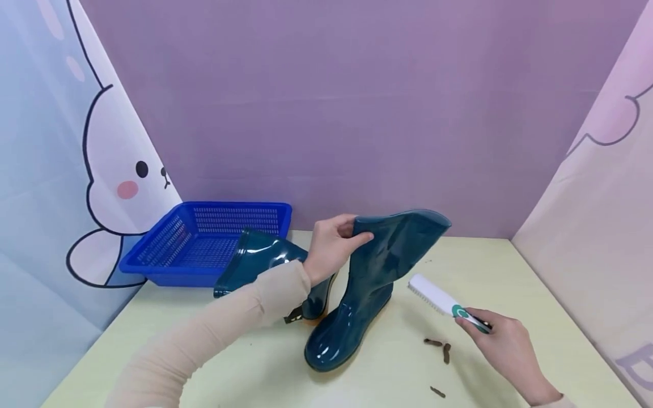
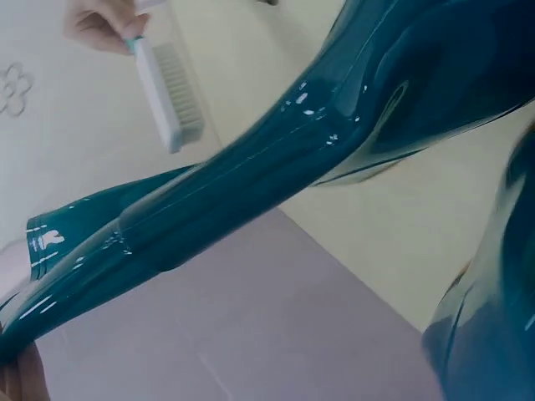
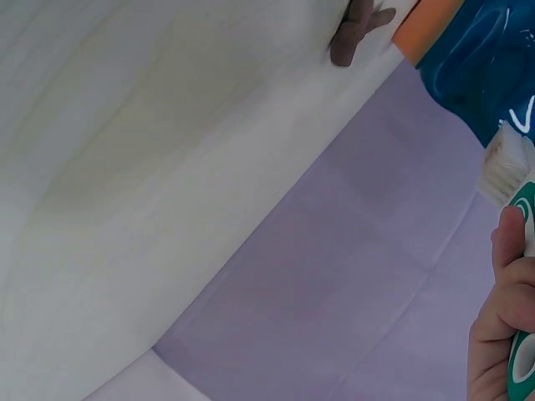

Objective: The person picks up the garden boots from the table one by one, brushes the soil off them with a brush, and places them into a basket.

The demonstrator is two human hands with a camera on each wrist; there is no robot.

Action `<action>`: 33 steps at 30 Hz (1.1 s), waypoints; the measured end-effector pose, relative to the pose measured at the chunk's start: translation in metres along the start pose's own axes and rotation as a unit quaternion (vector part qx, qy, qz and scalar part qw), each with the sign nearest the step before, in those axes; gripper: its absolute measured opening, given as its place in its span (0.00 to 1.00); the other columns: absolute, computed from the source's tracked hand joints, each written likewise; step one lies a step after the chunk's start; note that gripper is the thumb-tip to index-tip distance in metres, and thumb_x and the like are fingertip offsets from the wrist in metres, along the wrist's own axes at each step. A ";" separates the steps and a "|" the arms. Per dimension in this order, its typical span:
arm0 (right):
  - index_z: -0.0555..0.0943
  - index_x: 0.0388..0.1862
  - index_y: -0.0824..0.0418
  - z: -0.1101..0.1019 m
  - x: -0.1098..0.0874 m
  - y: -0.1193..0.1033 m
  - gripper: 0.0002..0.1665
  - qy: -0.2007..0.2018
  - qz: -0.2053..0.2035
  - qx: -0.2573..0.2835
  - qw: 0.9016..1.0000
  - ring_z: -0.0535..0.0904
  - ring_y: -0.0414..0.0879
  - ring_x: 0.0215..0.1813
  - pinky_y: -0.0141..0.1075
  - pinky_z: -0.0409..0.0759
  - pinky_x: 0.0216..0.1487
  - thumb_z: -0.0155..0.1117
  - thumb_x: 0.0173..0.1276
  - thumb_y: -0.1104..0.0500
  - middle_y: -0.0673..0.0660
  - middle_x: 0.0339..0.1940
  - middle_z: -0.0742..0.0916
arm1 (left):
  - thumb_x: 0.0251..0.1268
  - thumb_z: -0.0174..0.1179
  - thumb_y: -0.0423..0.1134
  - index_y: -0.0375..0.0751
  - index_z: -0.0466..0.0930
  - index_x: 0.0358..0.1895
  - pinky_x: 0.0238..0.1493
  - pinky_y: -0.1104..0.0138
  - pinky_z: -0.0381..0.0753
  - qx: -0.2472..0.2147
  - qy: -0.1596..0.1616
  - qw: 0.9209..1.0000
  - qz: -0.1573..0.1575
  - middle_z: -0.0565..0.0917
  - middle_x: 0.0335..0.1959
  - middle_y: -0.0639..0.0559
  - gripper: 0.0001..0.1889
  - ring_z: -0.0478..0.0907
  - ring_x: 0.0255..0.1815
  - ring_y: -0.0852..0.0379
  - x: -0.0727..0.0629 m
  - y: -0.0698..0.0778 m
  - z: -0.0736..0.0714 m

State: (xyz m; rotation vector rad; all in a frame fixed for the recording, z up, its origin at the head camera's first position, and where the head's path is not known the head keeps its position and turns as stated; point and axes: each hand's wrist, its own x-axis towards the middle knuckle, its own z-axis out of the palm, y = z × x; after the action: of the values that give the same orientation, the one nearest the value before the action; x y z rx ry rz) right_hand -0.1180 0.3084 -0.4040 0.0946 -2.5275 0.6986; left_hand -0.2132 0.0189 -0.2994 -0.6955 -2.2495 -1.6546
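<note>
My left hand (image 1: 334, 246) grips the top edge of a dark teal rubber boot (image 1: 352, 317), thumb on the near side of the shaft. The boot's toe points toward me and its shaft leans to the right. In my right hand (image 1: 507, 345) is a white and green scrub brush (image 1: 433, 296), held by its handle with the bristles facing down and left. The brush is apart from the boot, to its right. A second teal boot (image 1: 262, 252) lies behind my left forearm, its shaft toward the basket; the forearm hides part of it.
A blue plastic basket (image 1: 209, 277) stands at the back left, against the curtain. Several small brown crumbly pieces (image 1: 446, 353) lie on the pale yellow table (image 1: 398, 385) below the brush. Purple cloth (image 1: 357, 113) closes off the back.
</note>
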 end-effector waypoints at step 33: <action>0.84 0.44 0.62 -0.041 0.010 0.040 0.23 -0.025 0.084 0.028 0.996 0.62 0.34 0.17 0.31 0.60 0.17 0.65 0.59 0.46 0.50 0.24 0.83 | 0.52 0.67 0.38 0.39 0.82 0.46 0.43 0.70 0.80 0.062 0.105 0.990 0.068 0.85 0.39 0.47 0.16 0.83 0.39 0.61 0.073 0.086 -0.077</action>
State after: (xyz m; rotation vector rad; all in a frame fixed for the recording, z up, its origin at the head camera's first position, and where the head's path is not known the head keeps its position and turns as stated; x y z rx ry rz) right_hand -0.1152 0.3640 -0.3871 -0.0841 -2.5858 0.8428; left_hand -0.2359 -0.0172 -0.1697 -0.5991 -2.0871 -1.4400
